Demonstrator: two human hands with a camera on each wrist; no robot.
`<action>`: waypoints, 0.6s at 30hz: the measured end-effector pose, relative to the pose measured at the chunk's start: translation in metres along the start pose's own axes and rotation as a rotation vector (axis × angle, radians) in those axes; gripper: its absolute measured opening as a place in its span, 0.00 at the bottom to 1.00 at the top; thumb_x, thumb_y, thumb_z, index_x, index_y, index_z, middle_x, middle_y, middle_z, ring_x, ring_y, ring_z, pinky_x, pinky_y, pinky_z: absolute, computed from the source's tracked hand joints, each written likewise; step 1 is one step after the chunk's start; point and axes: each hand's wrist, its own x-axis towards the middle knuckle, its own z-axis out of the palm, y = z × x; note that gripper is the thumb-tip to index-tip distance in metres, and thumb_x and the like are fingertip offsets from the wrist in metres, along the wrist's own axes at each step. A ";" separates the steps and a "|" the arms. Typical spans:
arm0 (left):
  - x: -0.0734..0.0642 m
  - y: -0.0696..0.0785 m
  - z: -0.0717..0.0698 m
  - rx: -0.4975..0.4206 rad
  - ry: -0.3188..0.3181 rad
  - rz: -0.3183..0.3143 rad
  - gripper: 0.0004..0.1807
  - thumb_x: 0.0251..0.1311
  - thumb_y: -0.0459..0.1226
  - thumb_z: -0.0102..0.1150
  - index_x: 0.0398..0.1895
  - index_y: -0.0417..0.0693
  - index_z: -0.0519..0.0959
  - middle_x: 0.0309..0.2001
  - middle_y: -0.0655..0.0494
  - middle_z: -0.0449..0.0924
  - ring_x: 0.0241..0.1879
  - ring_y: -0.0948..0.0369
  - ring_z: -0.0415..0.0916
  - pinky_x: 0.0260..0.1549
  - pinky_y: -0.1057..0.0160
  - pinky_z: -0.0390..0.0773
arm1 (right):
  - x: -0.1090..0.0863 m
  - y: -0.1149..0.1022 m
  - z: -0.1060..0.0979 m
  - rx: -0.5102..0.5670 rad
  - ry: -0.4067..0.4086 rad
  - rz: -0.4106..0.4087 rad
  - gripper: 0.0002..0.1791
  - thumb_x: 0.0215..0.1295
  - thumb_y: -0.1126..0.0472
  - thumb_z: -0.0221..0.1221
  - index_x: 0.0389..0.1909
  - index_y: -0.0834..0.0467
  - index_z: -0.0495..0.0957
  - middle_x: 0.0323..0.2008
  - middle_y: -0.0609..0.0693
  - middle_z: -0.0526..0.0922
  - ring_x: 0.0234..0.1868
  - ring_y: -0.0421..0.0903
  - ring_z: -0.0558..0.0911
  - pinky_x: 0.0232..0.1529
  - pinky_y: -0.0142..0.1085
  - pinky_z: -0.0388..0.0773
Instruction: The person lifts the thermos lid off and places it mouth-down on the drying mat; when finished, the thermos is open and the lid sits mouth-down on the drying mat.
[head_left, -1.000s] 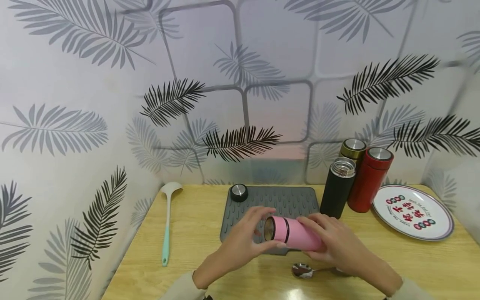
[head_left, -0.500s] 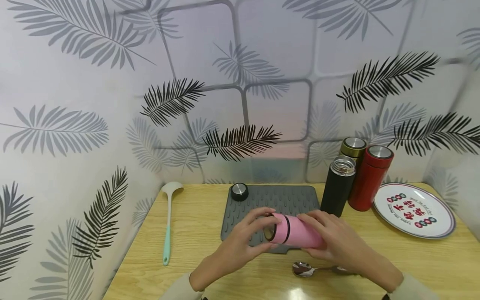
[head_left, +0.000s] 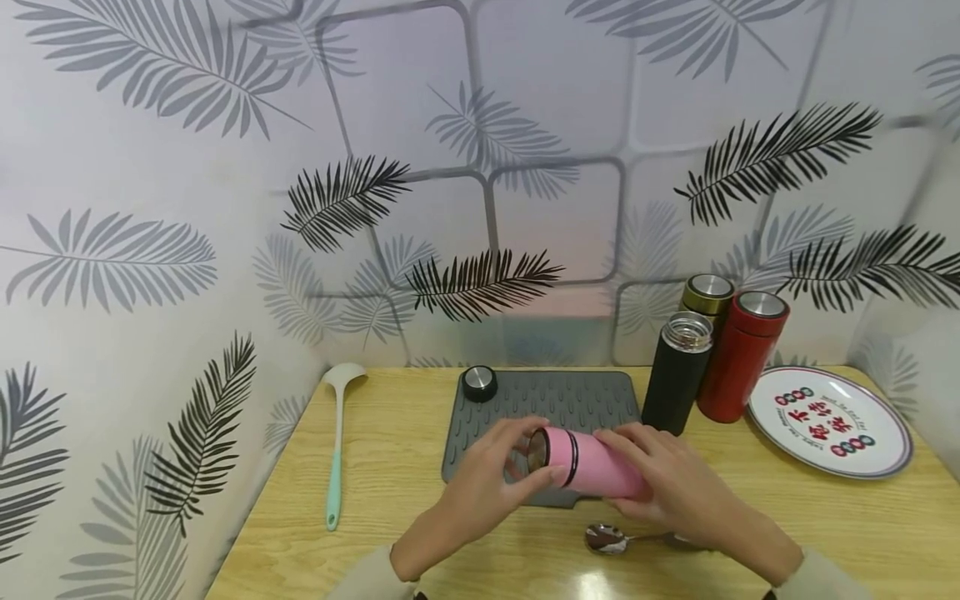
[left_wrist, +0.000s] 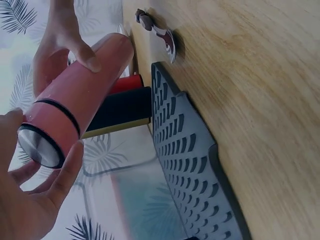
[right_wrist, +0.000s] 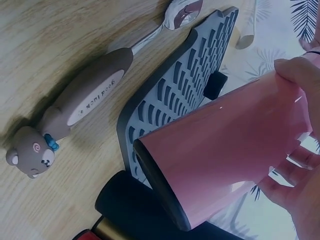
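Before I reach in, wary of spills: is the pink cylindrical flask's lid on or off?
On: the pink, silver-topped lid caps the flask, the left hand around it. Tightness: cannot tell.

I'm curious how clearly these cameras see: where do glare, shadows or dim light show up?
Head view: a white glare patch on the wooden table at the bottom edge, below the spoon; right wrist view: small bright highlights on the pink flask, soft shadow along the spoon's handle; left wrist view: dimmer than the head view, with pale sheen on the flask's steel top.
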 end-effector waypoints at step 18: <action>0.006 -0.009 0.001 0.013 -0.070 0.248 0.40 0.65 0.35 0.72 0.78 0.60 0.64 0.78 0.57 0.61 0.74 0.55 0.67 0.66 0.54 0.77 | -0.002 0.007 -0.006 -0.011 0.035 0.007 0.49 0.43 0.50 0.84 0.69 0.53 0.74 0.54 0.54 0.82 0.46 0.50 0.84 0.45 0.50 0.86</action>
